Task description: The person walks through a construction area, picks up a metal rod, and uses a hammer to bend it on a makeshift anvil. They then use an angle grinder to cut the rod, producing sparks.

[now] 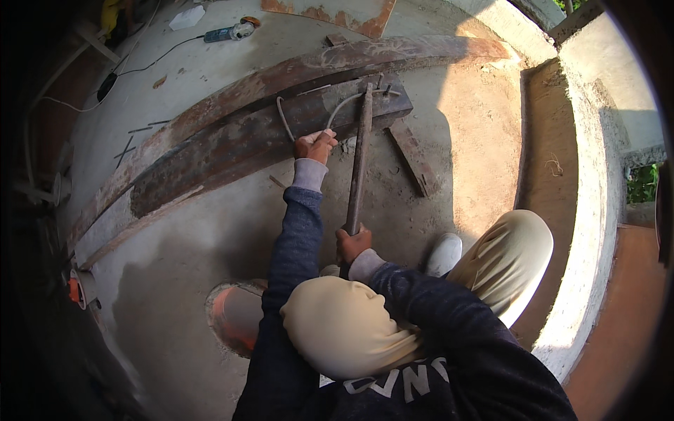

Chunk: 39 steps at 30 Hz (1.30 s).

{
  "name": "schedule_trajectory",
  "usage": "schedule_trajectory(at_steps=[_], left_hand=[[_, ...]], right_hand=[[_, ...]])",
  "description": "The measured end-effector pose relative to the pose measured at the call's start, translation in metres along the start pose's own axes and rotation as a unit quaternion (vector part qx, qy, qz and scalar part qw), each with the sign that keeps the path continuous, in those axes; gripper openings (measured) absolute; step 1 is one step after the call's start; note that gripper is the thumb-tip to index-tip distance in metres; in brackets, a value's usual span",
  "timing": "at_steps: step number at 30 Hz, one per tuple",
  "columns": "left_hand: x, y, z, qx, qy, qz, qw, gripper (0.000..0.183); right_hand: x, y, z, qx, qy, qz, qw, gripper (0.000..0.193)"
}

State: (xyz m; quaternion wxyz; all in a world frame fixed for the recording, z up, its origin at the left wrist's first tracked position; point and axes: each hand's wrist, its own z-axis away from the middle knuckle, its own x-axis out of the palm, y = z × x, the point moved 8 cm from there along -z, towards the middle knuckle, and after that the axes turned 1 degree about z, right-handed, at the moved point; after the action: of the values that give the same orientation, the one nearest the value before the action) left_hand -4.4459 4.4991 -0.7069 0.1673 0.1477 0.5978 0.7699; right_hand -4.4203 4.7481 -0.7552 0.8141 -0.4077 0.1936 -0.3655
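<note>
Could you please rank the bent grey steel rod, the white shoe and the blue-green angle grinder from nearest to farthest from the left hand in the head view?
From the left hand:
1. Bent grey steel rod, gripped in that hand on the rusty beam.
2. White shoe, lower right, by the knee.
3. Blue-green angle grinder, far up on the concrete floor.

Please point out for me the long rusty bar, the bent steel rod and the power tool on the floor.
long rusty bar (359, 161), head view, middle of its shaft.
bent steel rod (283, 119), head view, its left curved leg.
power tool (230, 31), head view, its blue body.
</note>
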Motion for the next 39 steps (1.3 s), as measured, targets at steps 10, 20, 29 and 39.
schedule_trajectory(at_steps=[10,20,29,39], left_hand=[[-0.005,-0.002,-0.015,-0.007,-0.025,-0.050,0.998,0.028],[-0.016,0.015,-0.021,-0.005,-0.052,-0.103,0.993,0.029],[-0.020,0.020,-0.031,-0.023,-0.047,-0.147,0.988,0.027],[-0.035,-0.007,-0.039,-0.016,0.052,-0.159,0.986,0.029]], right_hand=[[0.013,0.003,0.000,0.037,0.024,-0.019,0.999,0.016],[0.051,-0.008,0.011,0.077,0.044,-0.035,0.995,0.018],[0.067,-0.010,0.008,0.067,0.023,-0.069,0.995,0.019],[-0.033,-0.007,-0.022,-0.060,0.028,0.128,0.990,0.022]])
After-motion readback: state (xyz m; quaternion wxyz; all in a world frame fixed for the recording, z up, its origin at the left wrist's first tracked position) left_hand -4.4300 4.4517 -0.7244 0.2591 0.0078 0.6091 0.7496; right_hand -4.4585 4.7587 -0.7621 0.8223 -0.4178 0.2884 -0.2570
